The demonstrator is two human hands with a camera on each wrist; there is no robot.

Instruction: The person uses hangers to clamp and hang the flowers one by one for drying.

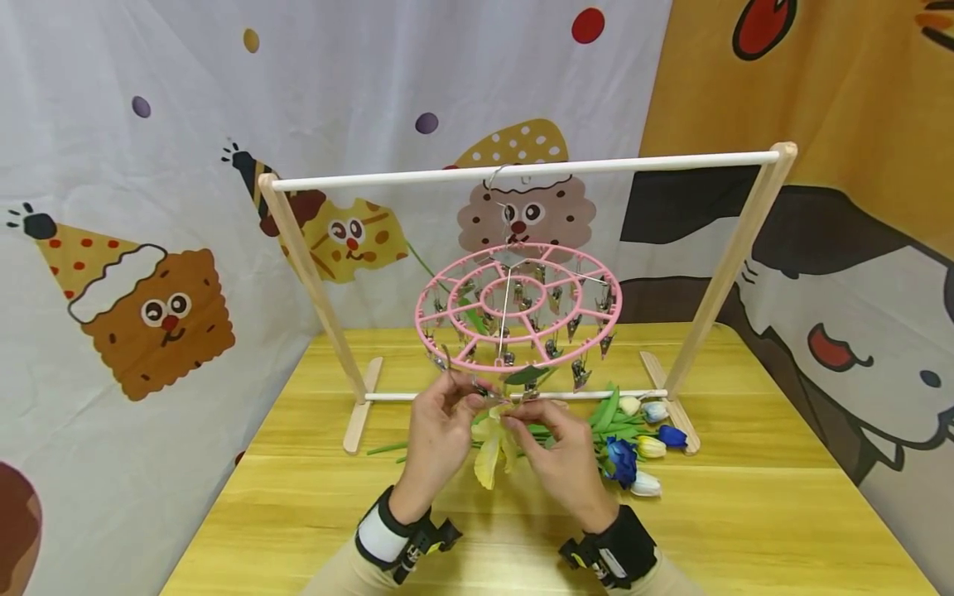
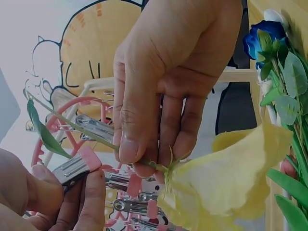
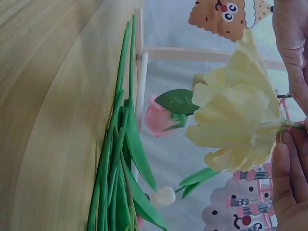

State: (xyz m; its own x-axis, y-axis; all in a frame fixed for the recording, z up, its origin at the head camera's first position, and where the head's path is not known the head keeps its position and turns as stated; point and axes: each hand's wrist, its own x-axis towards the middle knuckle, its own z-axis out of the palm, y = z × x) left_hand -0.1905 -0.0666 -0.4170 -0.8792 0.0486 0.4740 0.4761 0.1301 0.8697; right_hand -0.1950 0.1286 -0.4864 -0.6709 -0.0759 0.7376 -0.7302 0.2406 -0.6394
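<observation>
A yellow flower (image 1: 488, 454) hangs head down with its leafy stem (image 2: 86, 130) pointing up. My right hand (image 1: 562, 447) pinches that stem just above the petals, between thumb and fingers. My left hand (image 1: 440, 426) pinches a metal clip (image 2: 70, 171) with pink tips, close beside the stem. Both hands are in front of and just under the near rim of a round pink hanger (image 1: 418, 313). Several similar clips dangle from its rings. In the right wrist view, the flower's open petals (image 3: 236, 120) fill the middle.
A wooden stand with a white top bar (image 1: 373, 179) carries the hanger. On the table (image 1: 462, 546) behind my right hand lie artificial flowers, among them a blue rose (image 1: 621, 461) and a white tulip (image 1: 646, 484). A pink rose (image 3: 159, 118) shows beyond the yellow petals.
</observation>
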